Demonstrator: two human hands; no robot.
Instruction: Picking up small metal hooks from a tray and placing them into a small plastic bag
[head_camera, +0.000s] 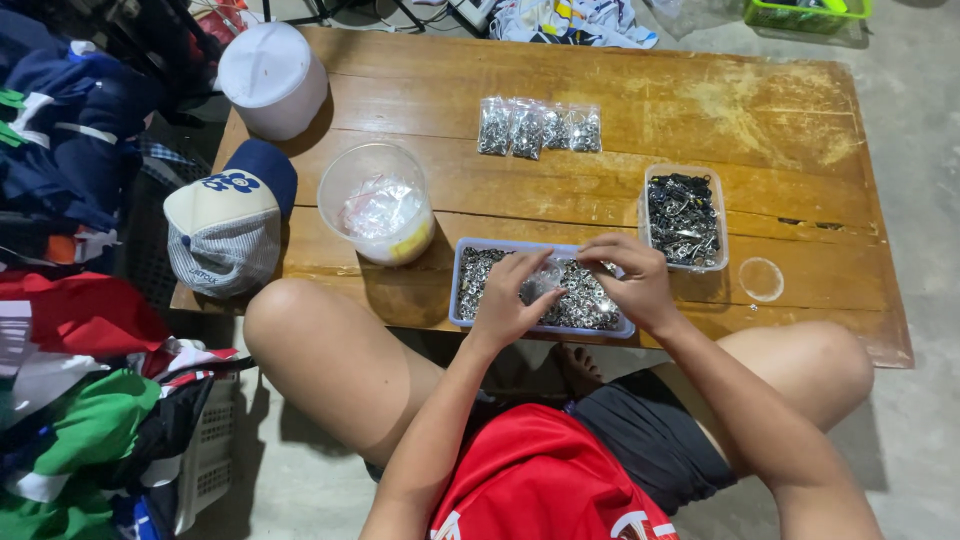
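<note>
- The left hand (508, 300) and the right hand (630, 280) are both over a blue tray (462, 300) full of small silver metal bits.
- Both hands pinch a little clear bag (542, 281) between them, just above the tray.
- The tray sits at the near edge of a low wood table (700, 110).
- A clear box (684, 218) of dark metal bits is just right of the tray.
- A clear tub (377, 203) stands to the left.
- Four filled bags (538, 127) lie farther back.
- A cap (228, 222) sits at the left edge.

A low, worn wooden table (700, 110) stands on a grey concrete floor (915, 150), clothes (70, 400) heaped alongside.
</note>
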